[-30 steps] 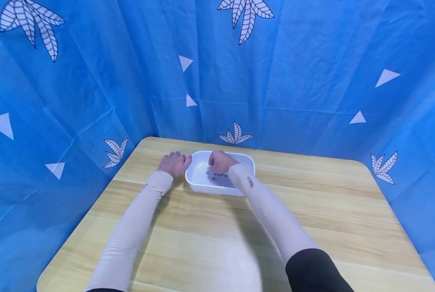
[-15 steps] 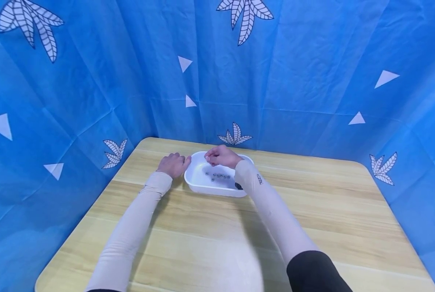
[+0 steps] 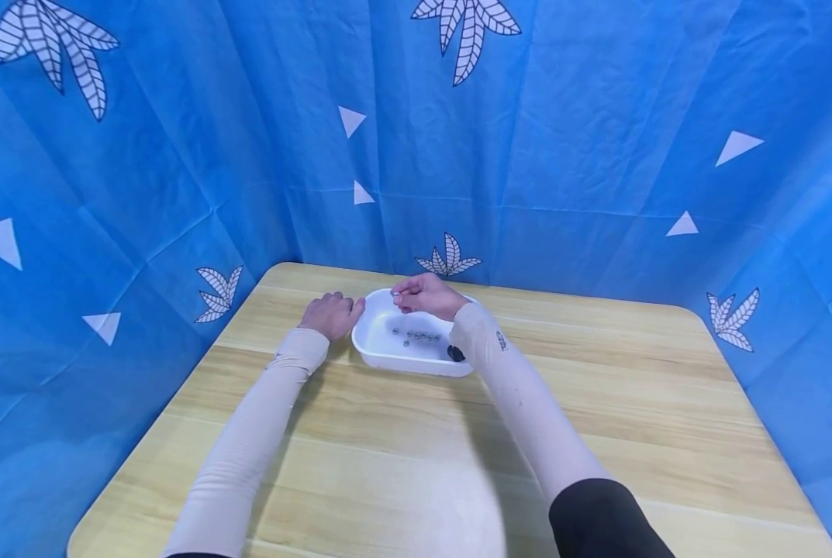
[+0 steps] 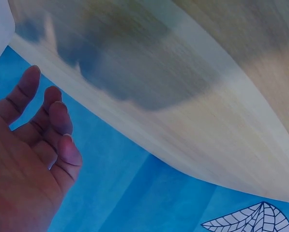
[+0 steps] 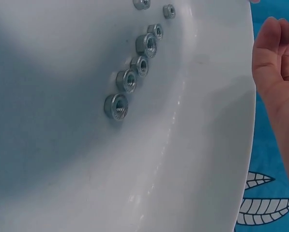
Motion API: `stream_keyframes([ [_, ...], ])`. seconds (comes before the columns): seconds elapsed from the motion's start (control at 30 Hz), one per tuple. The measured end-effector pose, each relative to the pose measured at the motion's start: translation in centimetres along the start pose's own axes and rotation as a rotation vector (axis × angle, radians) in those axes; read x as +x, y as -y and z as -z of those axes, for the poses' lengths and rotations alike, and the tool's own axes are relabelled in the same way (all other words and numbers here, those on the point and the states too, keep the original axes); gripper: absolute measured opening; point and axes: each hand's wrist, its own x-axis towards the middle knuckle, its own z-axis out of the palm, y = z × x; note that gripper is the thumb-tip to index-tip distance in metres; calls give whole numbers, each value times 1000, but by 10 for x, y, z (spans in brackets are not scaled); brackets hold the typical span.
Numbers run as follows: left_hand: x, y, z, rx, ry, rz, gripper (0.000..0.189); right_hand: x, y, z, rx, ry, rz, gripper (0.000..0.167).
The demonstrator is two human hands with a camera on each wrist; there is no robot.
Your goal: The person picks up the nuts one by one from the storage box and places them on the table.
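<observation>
A white plastic tray (image 3: 416,363) stands on the table near its back edge. Several metal flange nuts (image 5: 117,107) lie on its floor, most of them in a slanting row, with a couple apart. Over the tray's back rim my right hand (image 3: 426,297) pinches a small shiny nut (image 3: 395,294) between thumb and fingertips; most of it is hidden by the fingers. My left hand (image 3: 330,315) rests at the tray's left end, thumb by the rim. Its fingers (image 4: 60,116) are loosely bent with nothing in them.
A wooden table (image 3: 388,449) carries the tray. A blue curtain (image 3: 583,155) with white leaves and triangles hangs behind and at both sides. A dark round object (image 3: 455,353) shows just under the right sleeve, over the tray's right end.
My right hand has risen from low over the nuts to the tray's back rim and turned, so the pinched nut shows. The row of nuts has come into view. My left hand stays still.
</observation>
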Motion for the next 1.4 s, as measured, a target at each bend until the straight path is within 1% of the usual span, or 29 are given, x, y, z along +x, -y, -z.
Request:
stream_keyframes([
  [0.23, 1, -1, 0, 1, 5, 5, 74, -3, -2, 2, -53, -20, 18, 34],
  [0.43, -3, -4, 2, -11, 1, 6, 72, -5, -2, 3, -48, -39, 8, 32],
  [0.6, -5, -4, 2, -17, -7, -4, 73, -6, 1, 3, -58, -59, 17, 33],
  [0.73, -4, -3, 0, -25, -4, -8, 74, -7, 2, 4, -53, -60, 31, 36],
  [0.87, -1, -2, -1, -22, -4, -6, 75, -10, 5, 5, -25, -74, 53, 35],
  [1.07, -1, -3, 1, -19, -6, -7, 75, -12, 8, 7, 7, -90, 72, 35],
  [1.23, -2, -4, 0, -11, -15, -16, 73, -17, 10, 7, -6, -99, 82, 32],
  [1.4, 1, -4, -3, -8, -7, -20, 75, -20, 10, 9, -32, -100, 87, 33],
])
